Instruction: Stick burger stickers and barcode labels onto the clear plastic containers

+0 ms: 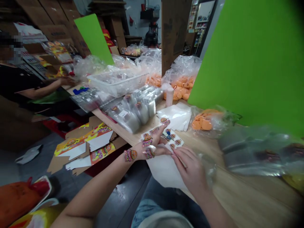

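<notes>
Sticker sheet (173,136), one: at your table (237,190)'s near edge, printed with burgers, partly under your left hand (154,144). White paper (163,171), one: just below it, overhanging the edge. Your left hand: laid across the sheet, digits spread; whether it grips, cannot tell. Burger stickers (130,155): on that hand and wrist. Your right hand (192,164): fingers narrowed, pinching the white paper. White sheets (178,115): just beyond. Orange discs (203,122), bagged: to their right. Clear packs (128,114): to their left.
</notes>
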The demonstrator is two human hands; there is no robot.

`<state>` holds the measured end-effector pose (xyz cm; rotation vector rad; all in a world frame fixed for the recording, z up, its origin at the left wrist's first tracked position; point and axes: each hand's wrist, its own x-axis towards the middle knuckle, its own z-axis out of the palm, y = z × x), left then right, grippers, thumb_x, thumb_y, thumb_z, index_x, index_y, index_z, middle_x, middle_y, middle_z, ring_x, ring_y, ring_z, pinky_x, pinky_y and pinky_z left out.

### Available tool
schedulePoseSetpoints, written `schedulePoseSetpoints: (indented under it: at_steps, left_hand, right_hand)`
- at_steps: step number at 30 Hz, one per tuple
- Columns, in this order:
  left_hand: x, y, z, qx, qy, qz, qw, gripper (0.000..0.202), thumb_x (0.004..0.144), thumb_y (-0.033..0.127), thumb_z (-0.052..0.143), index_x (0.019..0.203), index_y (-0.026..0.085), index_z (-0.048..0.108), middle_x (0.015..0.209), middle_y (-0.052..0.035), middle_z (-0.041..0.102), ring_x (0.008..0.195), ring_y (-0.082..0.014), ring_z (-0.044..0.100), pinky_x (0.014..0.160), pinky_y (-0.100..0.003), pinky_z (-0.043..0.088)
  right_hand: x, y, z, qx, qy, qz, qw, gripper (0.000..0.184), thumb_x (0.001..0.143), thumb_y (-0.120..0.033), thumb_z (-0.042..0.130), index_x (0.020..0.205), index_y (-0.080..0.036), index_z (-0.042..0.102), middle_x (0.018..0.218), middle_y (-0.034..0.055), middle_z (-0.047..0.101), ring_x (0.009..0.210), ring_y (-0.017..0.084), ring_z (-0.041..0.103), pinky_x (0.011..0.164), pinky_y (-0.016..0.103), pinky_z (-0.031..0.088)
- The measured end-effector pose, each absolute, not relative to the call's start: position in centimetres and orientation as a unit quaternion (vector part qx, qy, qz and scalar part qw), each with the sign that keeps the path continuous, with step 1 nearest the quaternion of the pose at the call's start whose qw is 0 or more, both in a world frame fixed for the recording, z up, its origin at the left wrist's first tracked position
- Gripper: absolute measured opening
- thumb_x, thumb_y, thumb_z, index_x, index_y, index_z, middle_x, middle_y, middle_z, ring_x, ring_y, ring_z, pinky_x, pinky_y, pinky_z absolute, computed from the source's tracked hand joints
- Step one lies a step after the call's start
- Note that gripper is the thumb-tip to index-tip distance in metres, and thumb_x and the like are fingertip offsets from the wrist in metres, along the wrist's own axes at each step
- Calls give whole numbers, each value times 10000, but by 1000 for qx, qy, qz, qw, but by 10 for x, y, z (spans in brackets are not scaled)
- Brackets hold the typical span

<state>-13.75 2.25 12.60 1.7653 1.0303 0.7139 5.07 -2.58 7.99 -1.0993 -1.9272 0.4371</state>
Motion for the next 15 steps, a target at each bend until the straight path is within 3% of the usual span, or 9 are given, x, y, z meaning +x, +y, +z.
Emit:
schedulePoseSetpoints:
  at_steps: [4, 8, 11, 13, 15]
  left_hand:
    - [-135, 19, 134, 766, 404, 263, 425, 1012, 664, 400, 702, 1428, 279, 50, 1328, -141, 392, 892, -218, 606, 842, -391, 486]
    - [-133, 18, 133, 772, 369, 243, 457, 928, 747, 392, 619, 1428, 281, -2, 1365, -147, 358, 921, -224, 612, 802, -354, 500]
    - [-135, 18, 125, 794, 357, 238, 430, 872, 778, 384, 574, 1431, 263, 9, 1307, -112, 463, 1079, -263, 549, 919, -375, 436]
    - [-136, 20, 120, 821, 354, 221, 391, 825, 797, 378, 538, 1437, 231, 38, 1235, -89, 538, 1151, -278, 498, 993, -362, 368]
    - [-135, 25, 116, 843, 339, 205, 365, 807, 805, 364, 521, 1439, 205, 46, 1260, -86, 522, 1164, -281, 489, 1019, -334, 334]
  right_hand:
    - [53, -24, 82, -485, -655, 389, 430, 204, 829, -327, 527, 897, -210, 679, 923, 57, 675, 878, 197, 607, 796, 337, 478]
    - [61, -11, 74, -511, -471, 571, 436, 304, 778, -439, 567, 853, -170, 686, 822, 66, 685, 762, 199, 622, 709, 326, 500]
    - [73, 0, 73, -562, -392, 506, 524, 335, 749, -460, 590, 866, -155, 666, 835, 78, 676, 745, 193, 612, 704, 335, 495]
    - [79, 3, 81, -625, -392, 374, 563, 337, 775, -446, 566, 938, -164, 652, 859, 79, 665, 758, 197, 602, 717, 352, 484]
    - [77, -2, 95, -636, -457, 219, 582, 289, 816, -375, 536, 992, -171, 641, 915, 91, 650, 822, 211, 593, 788, 387, 464]
